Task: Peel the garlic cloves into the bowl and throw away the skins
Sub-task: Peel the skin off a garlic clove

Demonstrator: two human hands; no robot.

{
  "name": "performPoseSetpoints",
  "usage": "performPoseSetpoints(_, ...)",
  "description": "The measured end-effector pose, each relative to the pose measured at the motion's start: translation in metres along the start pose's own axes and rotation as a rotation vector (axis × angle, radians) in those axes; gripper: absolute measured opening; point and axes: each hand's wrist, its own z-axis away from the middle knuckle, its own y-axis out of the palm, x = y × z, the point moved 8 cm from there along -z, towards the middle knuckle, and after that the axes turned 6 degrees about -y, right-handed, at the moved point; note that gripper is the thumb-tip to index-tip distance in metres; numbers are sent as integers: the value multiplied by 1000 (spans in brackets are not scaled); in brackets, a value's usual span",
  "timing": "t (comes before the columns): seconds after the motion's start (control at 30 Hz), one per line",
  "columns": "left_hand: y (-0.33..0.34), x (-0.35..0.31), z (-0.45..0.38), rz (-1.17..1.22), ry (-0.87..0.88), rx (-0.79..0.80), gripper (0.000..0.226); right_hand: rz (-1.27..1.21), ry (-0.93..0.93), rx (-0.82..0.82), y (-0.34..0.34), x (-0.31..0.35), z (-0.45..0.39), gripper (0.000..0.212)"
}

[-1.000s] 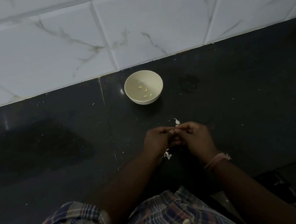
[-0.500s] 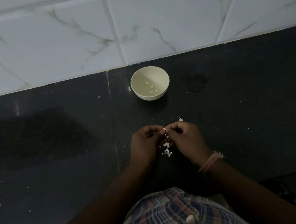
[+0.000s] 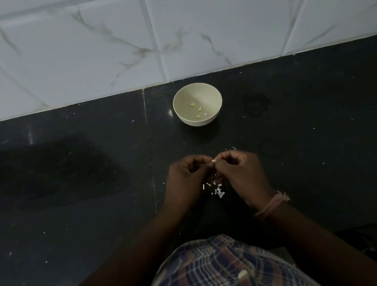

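Observation:
A small cream bowl (image 3: 197, 103) stands on the dark counter near the wall, with three peeled garlic cloves (image 3: 199, 109) inside. In front of it my left hand (image 3: 185, 180) and my right hand (image 3: 243, 171) meet fingertip to fingertip, both pinching one small pale garlic clove (image 3: 213, 161). White bits of garlic skin (image 3: 216, 189) lie on the counter below and between my hands. One thin scrap of skin (image 3: 233, 148) rests just beyond my right hand.
The black stone counter (image 3: 66, 185) runs from the white marbled wall tiles (image 3: 213, 21) to its front edge near my plaid shirt (image 3: 215, 278). A pink thread band (image 3: 271, 206) circles my right wrist. A faint ring stain (image 3: 256, 104) marks the counter right of the bowl.
More skin scraps now lie on the counter between my hands. My hands stay joined on the clove; the view has shifted slightly.

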Motion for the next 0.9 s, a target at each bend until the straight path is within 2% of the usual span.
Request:
performPoseSetpoints(0.3,3,-16,1,-123,146,95,13,28,-55,45,0,7,3,13)
performPoseSetpoints(0.57,2,-9,-10,-113,32,169,13,-24,26,90,5,-8,-5,21)
performPoseSetpoints(0.73,2,-11,-13,-146,31,189,12,-28,54,113,7,-11,-6,29)
performPoseSetpoints(0.9,1,-9,-19,-38,-34,232,12,-85,120,128,8,-5,-9,19)
